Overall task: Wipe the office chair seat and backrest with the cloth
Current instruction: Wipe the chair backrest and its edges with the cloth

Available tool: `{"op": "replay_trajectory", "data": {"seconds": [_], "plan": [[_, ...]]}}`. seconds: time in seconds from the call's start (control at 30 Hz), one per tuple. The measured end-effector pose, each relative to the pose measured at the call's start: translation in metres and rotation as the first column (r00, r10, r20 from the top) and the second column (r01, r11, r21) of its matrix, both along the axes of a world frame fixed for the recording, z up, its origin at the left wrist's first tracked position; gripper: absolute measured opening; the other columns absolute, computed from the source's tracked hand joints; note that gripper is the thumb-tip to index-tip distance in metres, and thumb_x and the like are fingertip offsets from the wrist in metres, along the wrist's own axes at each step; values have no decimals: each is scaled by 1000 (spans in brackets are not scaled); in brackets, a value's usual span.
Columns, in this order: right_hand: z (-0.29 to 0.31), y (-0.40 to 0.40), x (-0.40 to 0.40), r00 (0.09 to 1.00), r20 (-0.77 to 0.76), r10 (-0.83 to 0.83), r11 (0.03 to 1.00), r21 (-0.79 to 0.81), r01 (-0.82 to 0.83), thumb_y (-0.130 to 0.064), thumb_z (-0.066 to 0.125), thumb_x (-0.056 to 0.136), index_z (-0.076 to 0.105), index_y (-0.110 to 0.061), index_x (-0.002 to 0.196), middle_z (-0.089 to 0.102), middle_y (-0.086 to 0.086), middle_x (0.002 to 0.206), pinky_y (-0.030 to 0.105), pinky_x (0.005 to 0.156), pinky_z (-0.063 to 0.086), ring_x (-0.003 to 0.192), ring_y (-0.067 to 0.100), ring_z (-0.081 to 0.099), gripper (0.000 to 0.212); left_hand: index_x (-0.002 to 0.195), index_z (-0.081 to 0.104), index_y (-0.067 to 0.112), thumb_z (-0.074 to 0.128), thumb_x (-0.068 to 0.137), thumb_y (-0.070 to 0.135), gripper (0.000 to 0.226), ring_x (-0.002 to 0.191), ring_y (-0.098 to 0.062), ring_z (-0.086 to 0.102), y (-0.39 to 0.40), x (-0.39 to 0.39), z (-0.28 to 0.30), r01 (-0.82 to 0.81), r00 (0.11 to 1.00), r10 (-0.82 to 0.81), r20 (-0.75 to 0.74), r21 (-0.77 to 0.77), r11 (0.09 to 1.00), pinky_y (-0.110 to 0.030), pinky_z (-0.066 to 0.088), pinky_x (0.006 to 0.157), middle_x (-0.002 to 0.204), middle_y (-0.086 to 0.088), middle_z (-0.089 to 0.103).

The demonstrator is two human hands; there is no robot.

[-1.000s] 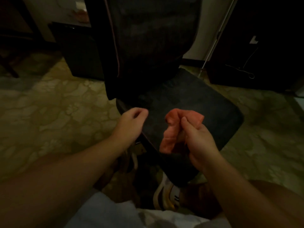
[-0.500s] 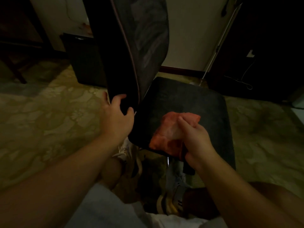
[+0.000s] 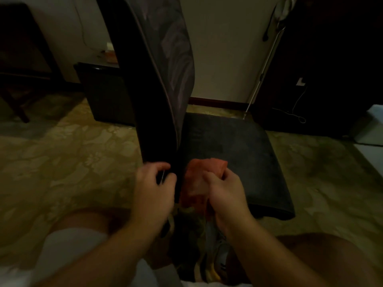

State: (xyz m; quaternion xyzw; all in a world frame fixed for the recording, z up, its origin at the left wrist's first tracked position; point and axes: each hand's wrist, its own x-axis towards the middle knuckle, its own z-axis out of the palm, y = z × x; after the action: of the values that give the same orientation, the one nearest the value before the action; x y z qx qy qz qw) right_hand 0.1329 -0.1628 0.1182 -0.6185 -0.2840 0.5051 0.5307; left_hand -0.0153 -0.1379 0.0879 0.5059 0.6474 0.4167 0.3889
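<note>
At the seat's (image 3: 234, 154) near edge we see the backrest (image 3: 163, 79) edge-on, rising upright; left hand (image 3: 154, 190) grips its base, right hand (image 3: 226, 195) clutches the bunched cloth (image 3: 196, 179). Patterned floor (image 3: 72, 154), dim room.

Single view only: a head-worn wide-angle camera, looking forward and steeply down from just above the person's own forearms. Both hands sit close to the lens in the lower centre, the left hand (image 3: 154, 187) and the right hand (image 3: 224, 191). The chair backrest (image 3: 163, 65) rises edge-on through the upper centre, with the seat (image 3: 238, 154) to its right at middle distance. Wall and floor edges bow towards the frame margins. No second view overlaps.
</note>
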Motion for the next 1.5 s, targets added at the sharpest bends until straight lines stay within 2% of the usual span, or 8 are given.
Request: {"op": "replay_trajectory", "data": {"seconds": [0.23, 0.47, 0.6, 0.73, 0.83, 1.0, 1.23, 1.5], "plan": [[17, -37, -4, 953, -20, 303, 952, 45, -302, -21, 68, 101, 78, -25, 118, 81, 1, 105, 33, 81, 65, 98, 16, 79, 20, 132, 67, 30, 44, 109, 38, 33, 106, -18, 76, -46, 21, 27, 310, 749, -137, 648, -160, 937, -33, 62, 78, 116, -5, 78], [35, -25, 3, 967, 18, 255, 961, 105, -256, -21, 85, 79, 56, -40, 137, 67, -5, 131, 54, 91, 63, 113, 21, 71, 68, 133, 68, 17, 56, 93, 40, 48, 120, -31, 71, -40, 19, 38, 314, 560, -148, 815, -44, 948, -48, 55, 96, 127, -16, 73], [59, -17, -16, 938, 122, 324, 930, 143, -340, -28, 72, 87, 75, -32, 111, 81, -4, 107, 41, 94, 63, 103, 15, 77, 24, 126, 72, 19, 53, 94, 39, 42, 120, -25, 71, -26, 6, 61, 346, 564, -269, 781, 72, 936, -46, 54, 101, 124, -9, 76], [67, 5, -33, 943, 262, 204, 950, 180, -255, -25, 66, 99, 73, -40, 104, 79, -17, 100, 31, 84, 63, 95, 6, 77, 17, 122, 67, 42, 59, 105, 29, 23, 107, -14, 74, -6, -13, 64, 215, 790, -217, 573, 72, 974, -36, 62, 88, 113, 8, 77], [55, 43, -31, 1000, 9, -27, 990, 140, 26, -23, 58, 106, 71, -33, 113, 81, -4, 102, 43, 80, 65, 94, 19, 80, 18, 117, 60, 55, 67, 98, 35, 28, 111, -12, 62, 12, -48, 43, 139, 986, -150, 69, 145, 980, -29, 58, 87, 126, 12, 53], [35, 107, -20, 949, -185, -255, 967, -22, 255, -16, 56, 109, 64, -11, 122, 73, 16, 94, 49, 73, 63, 77, 29, 75, 16, 142, 42, 58, 64, 94, 51, 53, 148, -26, 40, 42, -88, 44, 372, 779, -318, -540, -9, 928, -43, 45, 115, 171, 9, 9], [11, 135, -11, 969, -113, -221, 973, -89, 212, -13, 53, 109, 64, -11, 123, 69, 17, 85, 33, 43, 54, 55, 24, 74, 18, 145, 35, 54, 56, 97, 51, 52, 138, -19, 51, 70, -74, 49, 473, 670, -421, -611, -85, 877, -42, 53, 107, 170, 7, 19], [-66, 122, 3, 974, -186, -125, 940, -336, 56, -35, 51, 111, 63, -10, 111, 72, 18, 73, 35, 51, 56, 52, 27, 70, 27, 125, 42, 46, 61, 96, 46, 34, 97, -12, 54, 78, -54, 28, 360, 703, -276, -655, -7, 933, -25, 44, 79, 136, 3, 43]]}}
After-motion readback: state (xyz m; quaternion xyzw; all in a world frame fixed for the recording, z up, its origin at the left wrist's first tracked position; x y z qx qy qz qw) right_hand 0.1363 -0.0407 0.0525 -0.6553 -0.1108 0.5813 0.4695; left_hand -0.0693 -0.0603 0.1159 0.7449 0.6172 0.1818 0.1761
